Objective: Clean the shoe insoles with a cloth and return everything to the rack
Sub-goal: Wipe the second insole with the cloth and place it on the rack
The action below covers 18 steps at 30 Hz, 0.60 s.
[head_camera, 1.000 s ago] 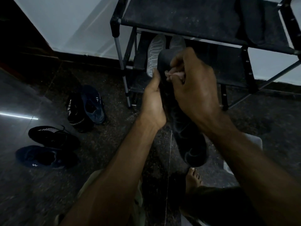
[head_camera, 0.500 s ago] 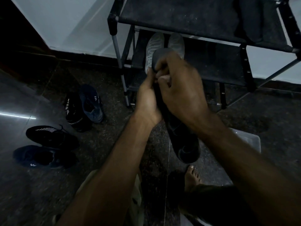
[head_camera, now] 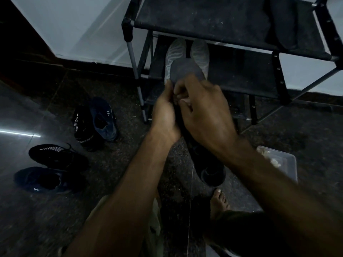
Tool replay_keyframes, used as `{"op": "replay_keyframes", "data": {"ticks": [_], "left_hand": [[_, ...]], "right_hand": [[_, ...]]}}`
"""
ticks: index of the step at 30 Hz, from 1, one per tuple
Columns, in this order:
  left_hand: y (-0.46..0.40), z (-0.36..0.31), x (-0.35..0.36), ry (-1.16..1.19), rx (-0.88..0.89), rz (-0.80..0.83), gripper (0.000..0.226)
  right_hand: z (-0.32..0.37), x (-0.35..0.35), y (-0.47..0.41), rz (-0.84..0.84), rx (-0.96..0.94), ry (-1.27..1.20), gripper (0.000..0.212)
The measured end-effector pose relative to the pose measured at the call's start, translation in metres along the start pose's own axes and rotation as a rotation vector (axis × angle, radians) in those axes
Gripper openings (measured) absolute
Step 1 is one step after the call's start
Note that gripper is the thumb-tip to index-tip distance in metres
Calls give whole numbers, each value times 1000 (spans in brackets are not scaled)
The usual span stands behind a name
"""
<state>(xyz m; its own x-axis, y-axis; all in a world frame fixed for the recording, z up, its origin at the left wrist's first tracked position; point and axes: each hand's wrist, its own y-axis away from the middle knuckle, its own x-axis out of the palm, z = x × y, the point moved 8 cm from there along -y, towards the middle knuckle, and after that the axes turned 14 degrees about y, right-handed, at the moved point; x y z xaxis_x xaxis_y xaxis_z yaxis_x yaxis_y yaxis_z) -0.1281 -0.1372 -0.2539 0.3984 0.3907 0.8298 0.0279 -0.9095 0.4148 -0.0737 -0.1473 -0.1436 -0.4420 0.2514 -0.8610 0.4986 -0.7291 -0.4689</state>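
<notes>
The dark insole (head_camera: 187,71) is being held upright above the floor, gripped along its left edge by the left hand (head_camera: 165,112); the right hand (head_camera: 202,112) is being curled over its face, its contents hidden. Beyond, two grey insoles (head_camera: 176,51) are being kept on the rack (head_camera: 241,76).

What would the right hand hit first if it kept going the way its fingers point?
The right hand points left, toward the left hand gripping the dark insole. It would probably meet the left hand's fingers first; they look almost touching, though depth is unclear.
</notes>
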Motion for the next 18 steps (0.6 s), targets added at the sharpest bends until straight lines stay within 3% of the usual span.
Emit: {"op": "replay_keyframes", "data": {"ticks": [8, 14, 18], "left_hand": [[2, 14, 14, 43, -74, 91, 57], [-1, 5, 4, -1, -20, 61, 52], [2, 17, 13, -18, -92, 102, 53]], "right_hand": [[-55, -6, -28, -70, 193, 15, 20], [-19, 3, -4, -21, 48, -3, 17], [-60, -4, -17, -81, 187, 3, 20]]}}
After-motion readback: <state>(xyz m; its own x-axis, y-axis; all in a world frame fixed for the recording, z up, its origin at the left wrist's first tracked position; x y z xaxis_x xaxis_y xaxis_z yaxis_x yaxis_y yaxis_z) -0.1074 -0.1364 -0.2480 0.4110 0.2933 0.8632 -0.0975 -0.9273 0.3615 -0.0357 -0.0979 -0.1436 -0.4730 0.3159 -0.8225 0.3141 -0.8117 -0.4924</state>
